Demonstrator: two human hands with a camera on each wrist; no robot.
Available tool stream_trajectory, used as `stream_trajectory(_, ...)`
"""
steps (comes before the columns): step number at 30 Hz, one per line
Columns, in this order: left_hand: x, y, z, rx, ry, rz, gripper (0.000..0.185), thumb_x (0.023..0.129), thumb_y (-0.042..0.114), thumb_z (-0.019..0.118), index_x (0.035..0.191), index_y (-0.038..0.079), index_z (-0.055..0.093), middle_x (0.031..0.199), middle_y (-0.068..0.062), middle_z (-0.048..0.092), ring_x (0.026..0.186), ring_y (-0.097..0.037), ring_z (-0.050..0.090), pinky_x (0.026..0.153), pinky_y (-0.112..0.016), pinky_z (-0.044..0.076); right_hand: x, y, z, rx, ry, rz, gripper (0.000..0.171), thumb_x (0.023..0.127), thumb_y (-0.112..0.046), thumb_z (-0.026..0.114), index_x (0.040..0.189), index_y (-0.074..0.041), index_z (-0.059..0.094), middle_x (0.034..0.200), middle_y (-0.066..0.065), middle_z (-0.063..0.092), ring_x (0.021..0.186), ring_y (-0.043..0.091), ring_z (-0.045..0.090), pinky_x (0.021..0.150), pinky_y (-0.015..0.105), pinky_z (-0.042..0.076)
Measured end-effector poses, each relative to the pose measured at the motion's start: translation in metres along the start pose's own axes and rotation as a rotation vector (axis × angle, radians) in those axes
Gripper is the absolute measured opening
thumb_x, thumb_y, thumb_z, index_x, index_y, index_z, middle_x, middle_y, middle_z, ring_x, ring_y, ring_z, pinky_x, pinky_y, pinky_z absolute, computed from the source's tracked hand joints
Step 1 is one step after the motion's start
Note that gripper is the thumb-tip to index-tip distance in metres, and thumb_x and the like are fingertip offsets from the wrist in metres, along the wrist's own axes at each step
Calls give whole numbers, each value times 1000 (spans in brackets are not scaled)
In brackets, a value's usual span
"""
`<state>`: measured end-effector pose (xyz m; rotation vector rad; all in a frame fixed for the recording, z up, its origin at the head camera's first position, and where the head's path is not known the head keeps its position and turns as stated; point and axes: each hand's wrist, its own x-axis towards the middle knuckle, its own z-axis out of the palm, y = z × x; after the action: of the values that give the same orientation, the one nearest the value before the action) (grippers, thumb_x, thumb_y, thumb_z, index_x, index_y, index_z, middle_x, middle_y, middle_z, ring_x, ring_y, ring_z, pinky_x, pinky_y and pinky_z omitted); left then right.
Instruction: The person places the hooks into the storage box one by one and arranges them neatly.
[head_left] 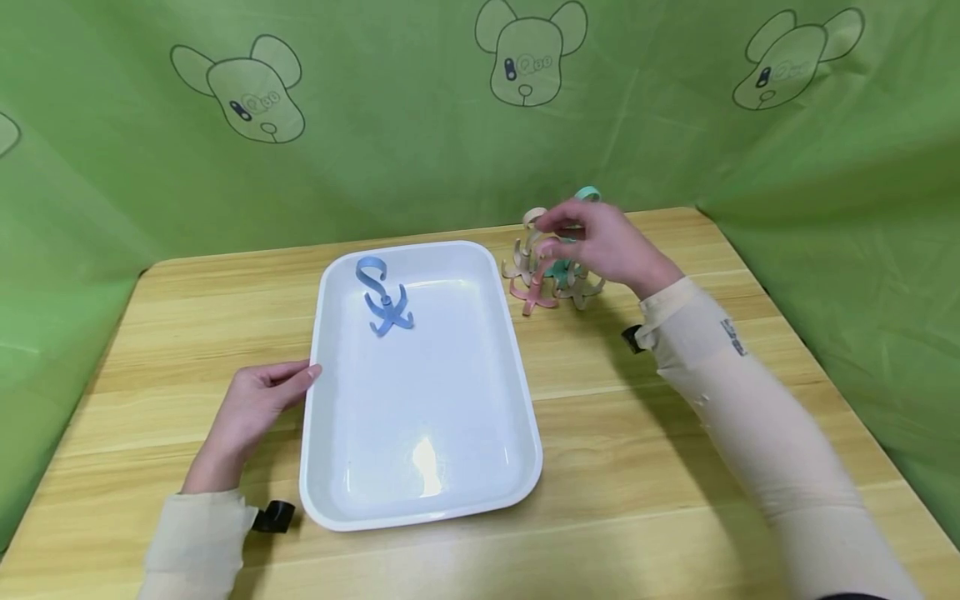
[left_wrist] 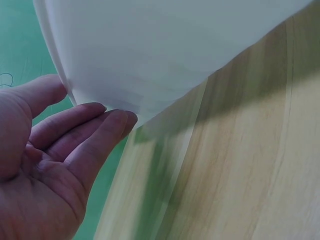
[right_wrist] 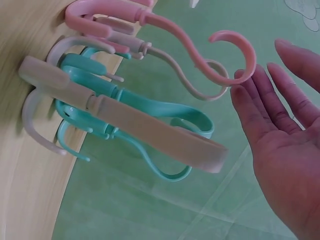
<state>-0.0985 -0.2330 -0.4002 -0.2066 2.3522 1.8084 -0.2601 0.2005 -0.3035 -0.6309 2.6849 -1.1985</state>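
My left hand [head_left: 255, 407] pinches the left wall of a white tray [head_left: 427, 392], thumb at the rim and fingers against the outside, as the left wrist view shows. Inside the tray, toward its far left, stands a blue multi-claw hanging hook [head_left: 388, 312]. Over a cluster of similar hooks right of the tray is my right hand [head_left: 611, 246]. In the right wrist view its fingers reach the curved top of a pink hook [right_wrist: 102, 10], spread apart and not closed round it. Beige [right_wrist: 145, 127] and teal hooks [right_wrist: 150, 102] crowd beside the pink one.
All this rests on a wooden table [head_left: 645, 467]. Green cloth [head_left: 420, 150] with mouse-head outlines hangs behind and along both sides. Black wrist devices [head_left: 274, 517] show at the sleeves.
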Motion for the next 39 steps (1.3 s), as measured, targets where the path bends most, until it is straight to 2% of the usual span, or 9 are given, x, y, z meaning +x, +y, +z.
stream_trajectory(7, 1, -1, 0, 4, -7, -12, 52, 95, 32, 67, 125, -11, 60, 117, -19, 66, 92, -10, 68, 83, -29, 55, 4, 7, 3, -57, -8, 21, 32, 90, -5, 71, 121, 0, 63, 122, 14, 60, 112, 27, 56, 100, 42, 45)
stream_trajectory(13, 0, -1, -1, 2, -8, -34, 52, 95, 32, 67, 124, -10, 61, 113, -17, 68, 90, -11, 69, 82, -27, 55, 5, 11, 4, -78, -16, 30, 30, 92, -7, 70, 121, -1, 63, 119, 13, 61, 112, 27, 56, 99, 42, 45)
stream_trajectory(22, 1, -2, -2, 6, -14, -31, 51, 96, 31, 67, 124, -11, 61, 111, -16, 69, 88, -11, 69, 81, -27, 55, 5, 9, 7, -155, -10, -37, 21, 93, -8, 69, 114, -3, 68, 108, 10, 66, 101, 24, 60, 91, 40, 49)
stream_trajectory(29, 2, -2, -1, 13, -21, -34, 52, 96, 33, 66, 124, -10, 62, 114, -16, 68, 90, -11, 69, 82, -26, 55, 5, 10, 7, -165, 0, -24, 20, 94, -6, 67, 113, -2, 69, 108, 11, 66, 100, 25, 61, 90, 41, 50)
stream_trajectory(39, 1, -3, -2, 25, -11, -42, 52, 96, 33, 67, 123, -10, 62, 109, -12, 71, 88, -10, 69, 82, -26, 54, 5, 8, 7, -158, 3, -9, 20, 94, -8, 67, 113, -3, 69, 108, 11, 66, 99, 25, 61, 89, 41, 51)
